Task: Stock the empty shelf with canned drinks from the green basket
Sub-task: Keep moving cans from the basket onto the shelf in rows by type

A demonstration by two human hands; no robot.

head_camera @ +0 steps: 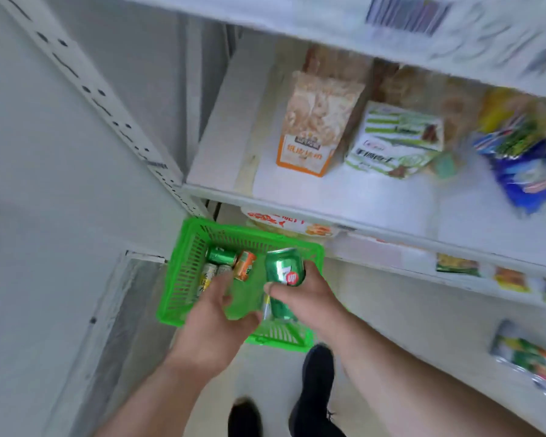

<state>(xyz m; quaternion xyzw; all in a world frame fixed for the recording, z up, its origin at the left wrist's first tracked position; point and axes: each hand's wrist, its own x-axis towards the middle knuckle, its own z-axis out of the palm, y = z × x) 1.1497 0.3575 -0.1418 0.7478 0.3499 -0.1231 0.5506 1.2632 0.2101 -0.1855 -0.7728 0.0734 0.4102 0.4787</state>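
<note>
Head view: right hand (300, 298) grips a green 7up can (284, 268), fingers curled round it, held above the green basket (183, 272) on the floor. Left hand (215, 313) reaches into the basket, fingers loosely extended, holding nothing — fingertips near two pale cans (213, 274). A green can (222, 255) and an orange can (245, 265) lie beside them. Shelf (344, 197) above holds snack bags.

Green 7up can (285, 269) held above green basket (183, 266) — more cans (221, 255) lying inside.

White shelf (360, 197), snack bags (312, 127), apparently upright
</note>
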